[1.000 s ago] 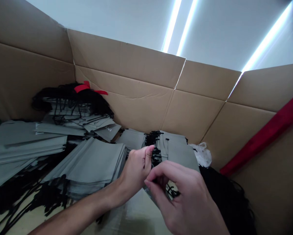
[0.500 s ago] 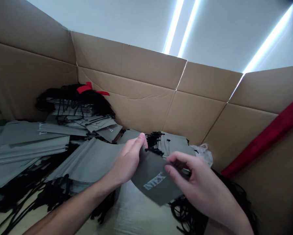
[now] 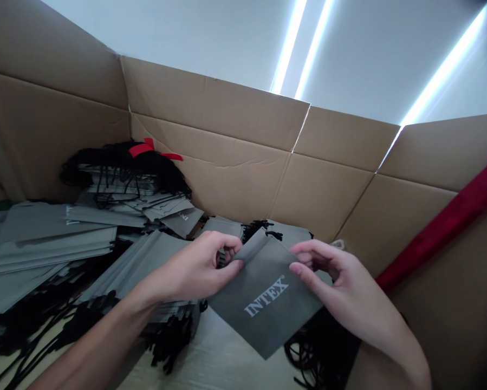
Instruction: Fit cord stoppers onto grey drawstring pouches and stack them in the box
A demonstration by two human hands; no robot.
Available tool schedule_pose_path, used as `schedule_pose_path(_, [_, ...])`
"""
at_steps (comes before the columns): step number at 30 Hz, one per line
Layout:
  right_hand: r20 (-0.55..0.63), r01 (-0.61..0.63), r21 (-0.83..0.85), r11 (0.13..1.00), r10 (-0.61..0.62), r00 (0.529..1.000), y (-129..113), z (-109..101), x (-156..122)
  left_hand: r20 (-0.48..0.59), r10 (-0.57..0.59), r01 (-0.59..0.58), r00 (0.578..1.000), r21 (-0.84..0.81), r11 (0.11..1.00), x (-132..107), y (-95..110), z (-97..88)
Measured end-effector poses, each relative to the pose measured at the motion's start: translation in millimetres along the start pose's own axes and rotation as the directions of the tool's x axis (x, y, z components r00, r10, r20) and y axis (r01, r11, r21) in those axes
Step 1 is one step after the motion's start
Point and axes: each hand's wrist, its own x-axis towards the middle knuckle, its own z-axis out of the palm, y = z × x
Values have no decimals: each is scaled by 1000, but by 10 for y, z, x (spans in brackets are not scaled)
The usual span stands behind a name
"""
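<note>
A grey drawstring pouch (image 3: 263, 303) with white INTEX lettering is held up over the carton floor. My left hand (image 3: 194, 268) pinches its top left edge, fingers closed on the fabric. My right hand (image 3: 341, 287) pinches the top right edge between thumb and fingers. The pouch hangs tilted, its lettering facing me. Black drawstrings (image 3: 267, 234) show at its top edge.
Stacks of grey pouches (image 3: 145, 271) with black cords fill the left of a large cardboard carton (image 3: 235, 157). A bundle tied with a red ribbon (image 3: 145, 147) sits at the back left. A red strip (image 3: 442, 227) runs along the right wall. Loose black cords (image 3: 320, 352) lie below.
Both hands picked one pouch off the stack and turned it so the lettering faces me; it now sits higher, gripped at both top corners.
</note>
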Motion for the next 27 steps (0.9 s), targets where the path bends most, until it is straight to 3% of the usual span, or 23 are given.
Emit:
schedule_pose_path(6, [17, 9, 112, 994, -11, 1000, 38, 52, 27, 105, 39, -35, 994, -36, 999, -48, 14, 9])
schedule_pose_path(12, [43, 46, -3, 999, -45, 998, -35, 89, 41, -35, 89, -90, 995, -56, 994, -17, 59, 274])
schedule_pose_path(16, [108, 11, 51, 999, -17, 994, -18, 75, -19, -21, 90, -91, 996, -100, 991, 25, 89, 426])
schedule_pose_path(20, [152, 14, 50, 999, -22, 988, 59, -23, -65, -38, 147, -150, 988, -103, 983, 6, 112, 466])
schedule_pose_path(24, [180, 149, -82, 985, -133, 975, 122, -67, -20, -13, 168, -168, 986, -116, 979, -15, 136, 466])
schedule_pose_path(27, [114, 297, -131, 946, -283, 952, 187, -15, 77, 57, 237, -215, 970, -259, 942, -48, 187, 460])
